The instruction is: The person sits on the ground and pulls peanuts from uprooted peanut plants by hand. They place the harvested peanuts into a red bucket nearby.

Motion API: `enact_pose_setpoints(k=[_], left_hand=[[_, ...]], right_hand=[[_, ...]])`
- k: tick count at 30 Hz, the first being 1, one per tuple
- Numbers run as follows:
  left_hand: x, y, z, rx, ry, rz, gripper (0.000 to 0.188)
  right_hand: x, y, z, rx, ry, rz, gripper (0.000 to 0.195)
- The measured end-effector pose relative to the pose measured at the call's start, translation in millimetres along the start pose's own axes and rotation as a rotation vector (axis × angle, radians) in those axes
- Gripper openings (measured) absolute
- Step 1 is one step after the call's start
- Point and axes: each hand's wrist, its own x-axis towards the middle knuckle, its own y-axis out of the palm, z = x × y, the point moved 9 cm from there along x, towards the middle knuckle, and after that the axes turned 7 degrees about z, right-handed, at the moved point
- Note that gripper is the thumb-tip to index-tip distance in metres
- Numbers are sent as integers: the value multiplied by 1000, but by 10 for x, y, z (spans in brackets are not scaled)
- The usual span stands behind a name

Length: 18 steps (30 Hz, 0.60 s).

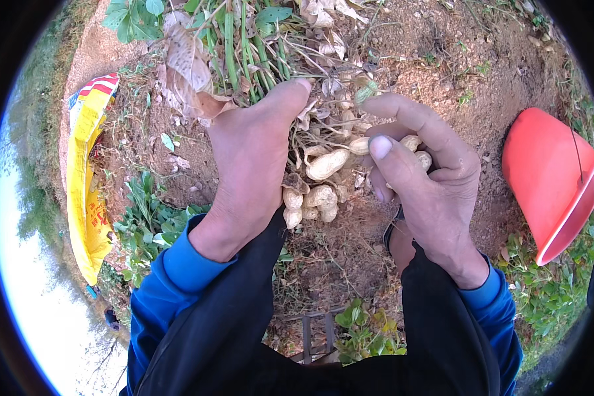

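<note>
My left hand (257, 158) is closed around the stems of a bunch of peanut plants (237, 54), whose green stalks and dry brown leaves spread away at the top. Roots with pale peanut pods (326, 164) hang to the right of that hand, and several more pods cluster just below. My right hand (425, 173) pinches a peanut pod (360, 145) between thumb and fingers at the roots' right side. Several other pods (423, 159) lie within the curled fingers of the same hand.
A red bucket (544, 178) lies tipped on its side at the right. A yellow printed sack (86, 188) lies at the left. Leafy green plants (148, 218) grow on the brown soil, and a slatted frame (317, 331) stands between my legs.
</note>
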Motion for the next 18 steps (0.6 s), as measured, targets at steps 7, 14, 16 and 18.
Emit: enact_pose_setpoints(k=[7, 14, 16, 18], left_hand=[[87, -92, 30, -14, 49, -8, 13], [17, 41, -112, 154, 179, -4, 13], [13, 43, -34, 103, 95, -4, 13], [17, 27, -75, 33, 118, -46, 13]], right_hand=[[-140, 261, 325, -705, -399, 248, 39], [-130, 442, 175, -1002, -336, 264, 32], [-131, 431, 157, -1119, -300, 254, 29], [-109, 367, 219, -1114, -290, 216, 25]])
